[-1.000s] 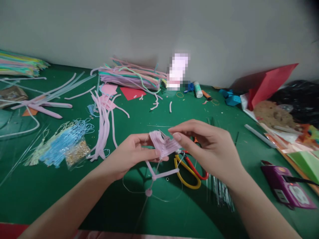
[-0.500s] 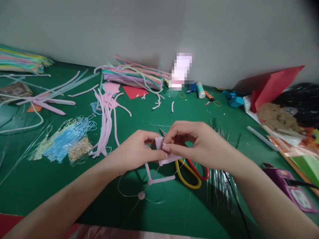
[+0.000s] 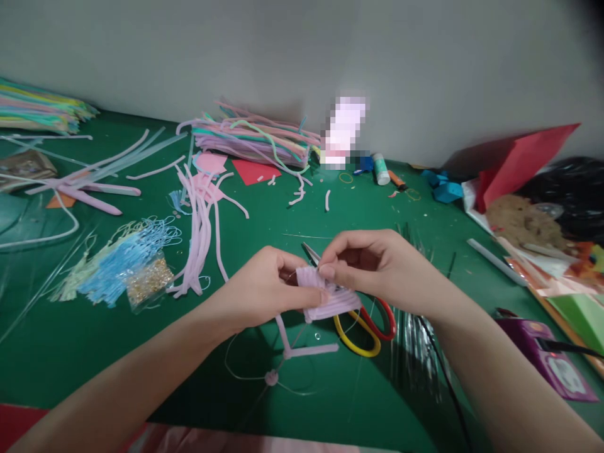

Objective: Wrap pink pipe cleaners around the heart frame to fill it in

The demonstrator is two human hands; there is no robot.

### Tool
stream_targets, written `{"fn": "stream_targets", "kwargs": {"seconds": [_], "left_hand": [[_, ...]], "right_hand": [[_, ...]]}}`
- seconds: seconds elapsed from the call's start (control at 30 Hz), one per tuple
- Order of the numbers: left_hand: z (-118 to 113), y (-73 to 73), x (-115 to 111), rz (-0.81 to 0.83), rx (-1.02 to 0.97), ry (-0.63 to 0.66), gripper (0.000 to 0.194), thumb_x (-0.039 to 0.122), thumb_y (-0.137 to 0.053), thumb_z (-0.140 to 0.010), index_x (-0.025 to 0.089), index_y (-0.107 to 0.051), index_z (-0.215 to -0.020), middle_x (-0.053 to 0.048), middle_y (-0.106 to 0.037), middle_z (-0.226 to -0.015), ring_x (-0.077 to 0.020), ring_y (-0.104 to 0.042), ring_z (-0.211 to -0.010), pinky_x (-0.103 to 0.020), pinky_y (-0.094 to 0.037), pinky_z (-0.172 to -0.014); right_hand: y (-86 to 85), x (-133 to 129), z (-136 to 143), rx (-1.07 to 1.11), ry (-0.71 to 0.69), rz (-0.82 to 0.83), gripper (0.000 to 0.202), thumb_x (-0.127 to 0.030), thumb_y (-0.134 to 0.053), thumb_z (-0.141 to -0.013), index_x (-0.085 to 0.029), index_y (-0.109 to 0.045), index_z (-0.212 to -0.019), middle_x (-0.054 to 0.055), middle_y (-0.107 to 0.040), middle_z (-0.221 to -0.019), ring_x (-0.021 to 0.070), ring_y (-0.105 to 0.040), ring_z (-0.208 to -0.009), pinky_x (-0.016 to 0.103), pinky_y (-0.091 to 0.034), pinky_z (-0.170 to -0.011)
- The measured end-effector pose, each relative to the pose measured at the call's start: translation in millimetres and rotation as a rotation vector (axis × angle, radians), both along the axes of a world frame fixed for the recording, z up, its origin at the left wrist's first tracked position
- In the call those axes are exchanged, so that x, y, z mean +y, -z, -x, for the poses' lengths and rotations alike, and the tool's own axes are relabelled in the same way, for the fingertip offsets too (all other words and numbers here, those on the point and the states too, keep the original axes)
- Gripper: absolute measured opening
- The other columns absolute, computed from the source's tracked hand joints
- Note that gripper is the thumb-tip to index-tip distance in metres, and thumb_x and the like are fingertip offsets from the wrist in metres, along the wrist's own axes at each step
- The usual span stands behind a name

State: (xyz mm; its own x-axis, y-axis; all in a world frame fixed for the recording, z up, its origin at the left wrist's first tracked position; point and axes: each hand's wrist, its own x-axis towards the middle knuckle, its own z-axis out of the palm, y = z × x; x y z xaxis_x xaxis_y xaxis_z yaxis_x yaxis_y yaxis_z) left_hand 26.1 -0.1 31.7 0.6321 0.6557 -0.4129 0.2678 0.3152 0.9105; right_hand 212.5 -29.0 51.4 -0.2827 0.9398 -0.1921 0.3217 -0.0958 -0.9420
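Observation:
Between my hands is a pale lilac piece (image 3: 325, 305) built of pipe cleaners laid side by side. My left hand (image 3: 278, 283) is closed on its left side, thumb lying across the front. At the upper edge my right hand (image 3: 361, 264) pinches with thumb and index finger; what exactly sits between those fingertips is hidden. Below hang thin wires, a lilac pipe cleaner strip (image 3: 311, 350) and a small lilac ball (image 3: 271, 377). Scissors with one yellow and one red handle (image 3: 357, 333) lie on the table behind the piece, partly covered.
Loose lilac pipe cleaners (image 3: 201, 245), blue tassels (image 3: 113, 270) and a bag of gold beads (image 3: 148, 283) lie left. A bundle of pipe cleaners (image 3: 250, 141) rests by the wall. Silvery wires (image 3: 415, 358) and a purple device (image 3: 550, 358) are right.
The lilac piece has turned so that more of its ribbed face shows. My right hand has shifted slightly right, and the hanging ball and strip have moved a little down and right.

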Motion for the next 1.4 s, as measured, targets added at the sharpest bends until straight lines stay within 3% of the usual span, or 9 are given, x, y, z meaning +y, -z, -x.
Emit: {"fn": "stream_targets", "kwargs": {"seconds": [0.2, 0.33, 0.47, 0.6, 0.7, 0.9, 1.17, 1.4], "left_hand": [[0, 3.1, 1, 0.047, -0.033, 0.014, 0.013, 0.023, -0.073, -0.064, 0.013, -0.065, -0.062, 0.004, -0.050, -0.054, -0.0075, -0.041, -0.050, -0.020, -0.029, -0.048], [1, 6.5, 2, 0.033, -0.025, -0.007, 0.011, 0.020, -0.071, -0.065, 0.013, -0.064, -0.059, 0.003, -0.052, -0.054, -0.0085, -0.045, -0.050, -0.021, -0.031, -0.049], [1, 7.9, 3, 0.012, -0.034, -0.023, 0.013, 0.018, -0.067, -0.066, 0.014, -0.060, -0.056, 0.004, -0.049, -0.052, -0.0083, -0.044, -0.050, -0.020, -0.031, -0.049], [2, 8.1, 3, 0.008, -0.039, -0.030, 0.014, 0.017, -0.067, -0.066, 0.014, -0.059, -0.056, 0.005, -0.047, -0.051, -0.0076, -0.042, -0.050, -0.020, -0.031, -0.048], [3, 7.2, 3, 0.006, -0.048, -0.026, 0.013, 0.016, -0.066, -0.067, 0.014, -0.060, -0.056, 0.005, -0.047, -0.052, -0.0072, -0.042, -0.051, -0.019, -0.030, -0.048], [1, 4.3, 2, -0.017, -0.034, -0.029, 0.017, 0.015, -0.065, -0.066, 0.013, -0.057, -0.051, 0.006, -0.043, -0.048, -0.0066, -0.037, -0.049, -0.019, -0.027, -0.046], [-1, 7.5, 3, 0.001, -0.040, -0.021, 0.017, 0.016, -0.066, -0.065, 0.012, -0.058, -0.051, 0.006, -0.042, -0.049, -0.0063, -0.036, -0.050, -0.019, -0.026, -0.047], [-2, 7.3, 2, 0.023, -0.036, -0.008, 0.016, 0.016, -0.069, -0.064, 0.012, -0.060, -0.053, 0.007, -0.044, -0.049, -0.0054, -0.038, -0.049, -0.017, -0.028, -0.046]], "right_hand": [[8.2, -2, 4, 0.032, 0.032, -0.031, 0.017, -0.033, -0.072, -0.077, -0.018, -0.063, -0.078, -0.005, -0.052, -0.058, 0.0069, -0.043, -0.049, 0.020, -0.034, -0.042], [10.8, -6, 8, -0.169, 0.061, -0.267, 0.012, -0.030, -0.067, -0.082, -0.019, -0.065, -0.078, 0.000, -0.061, -0.072, 0.0103, -0.053, -0.060, 0.023, -0.043, -0.052], [10.5, -11, 10, -0.387, 0.019, -0.523, 0.008, -0.023, -0.062, -0.086, -0.020, -0.067, -0.081, 0.002, -0.064, -0.078, 0.0110, -0.054, -0.060, 0.025, -0.043, -0.054], [10.1, -16, 12, -0.462, 0.014, -0.645, 0.012, -0.019, -0.055, -0.089, -0.021, -0.066, -0.085, 0.004, -0.066, -0.083, 0.0149, -0.059, -0.069, 0.029, -0.046, -0.064], [10.2, -19, 14, -0.431, 0.036, -0.612, 0.015, -0.015, -0.053, -0.088, -0.021, -0.067, -0.089, 0.005, -0.067, -0.085, 0.0166, -0.061, -0.075, 0.031, -0.047, -0.070], [11.4, -21, 15, -0.339, 0.094, -0.410, 0.017, -0.011, -0.057, -0.082, -0.021, -0.068, -0.089, 0.003, -0.067, -0.083, 0.0168, -0.060, -0.075, 0.030, -0.047, -0.066], [15.4, -20, 15, -0.246, 0.101, -0.282, 0.009, -0.028, -0.064, -0.084, -0.021, -0.069, -0.083, 0.001, -0.065, -0.076, 0.0129, -0.053, -0.064, 0.025, -0.041, -0.054], [15.4, -16, 18, -0.227, 0.099, -0.229, 0.012, -0.028, -0.064, -0.085, -0.020, -0.066, -0.076, -0.001, -0.062, -0.071, 0.0109, -0.050, -0.061, 0.024, -0.039, -0.054]]}}
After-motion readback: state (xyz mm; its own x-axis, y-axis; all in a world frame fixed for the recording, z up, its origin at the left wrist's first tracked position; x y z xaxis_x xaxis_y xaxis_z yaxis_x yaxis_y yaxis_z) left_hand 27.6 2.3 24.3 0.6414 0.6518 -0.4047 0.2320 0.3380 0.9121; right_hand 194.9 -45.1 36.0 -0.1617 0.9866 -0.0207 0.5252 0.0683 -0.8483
